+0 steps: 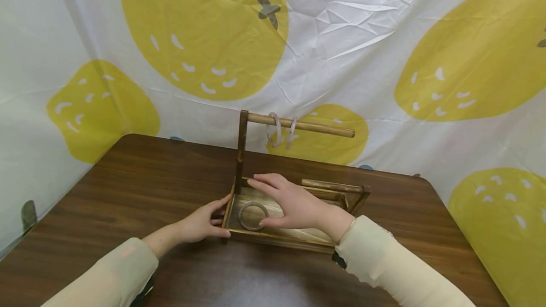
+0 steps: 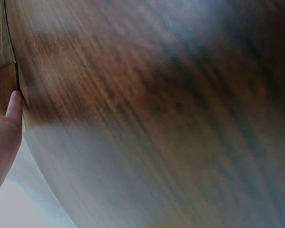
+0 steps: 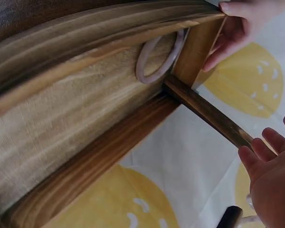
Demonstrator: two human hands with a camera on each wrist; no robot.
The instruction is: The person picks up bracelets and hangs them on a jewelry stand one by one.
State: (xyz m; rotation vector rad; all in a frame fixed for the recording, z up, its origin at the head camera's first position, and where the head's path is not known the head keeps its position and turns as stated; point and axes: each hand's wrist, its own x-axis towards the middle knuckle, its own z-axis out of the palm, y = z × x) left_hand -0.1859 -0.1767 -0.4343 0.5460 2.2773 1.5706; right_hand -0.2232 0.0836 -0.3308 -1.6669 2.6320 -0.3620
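Observation:
A wooden jewelry stand [image 1: 241, 150] has an upright post, a horizontal bar [image 1: 326, 130] and a shallow tray [image 1: 281, 239] as its base. At the tray's left end my left hand [image 1: 196, 224] holds the end wall, thumb by the front corner and fingers along the side. One bangle [image 1: 240, 216] lies flat in the tray near that end. Over the tray hovers my right hand [image 1: 294, 205], fingers extended, its thumb close beside the bangle. In the right wrist view this hand [image 3: 278, 178] has spread fingers and an empty palm. Two pale bangles [image 1: 278, 129] hang on the bar.
Under the stand is a dark brown wooden table [image 1: 179, 165] with rounded far corners. Behind it hangs a white cloth [image 1: 350, 27] printed with yellow fruit. A low wooden rail [image 1: 334, 185] runs along the tray's back right side.

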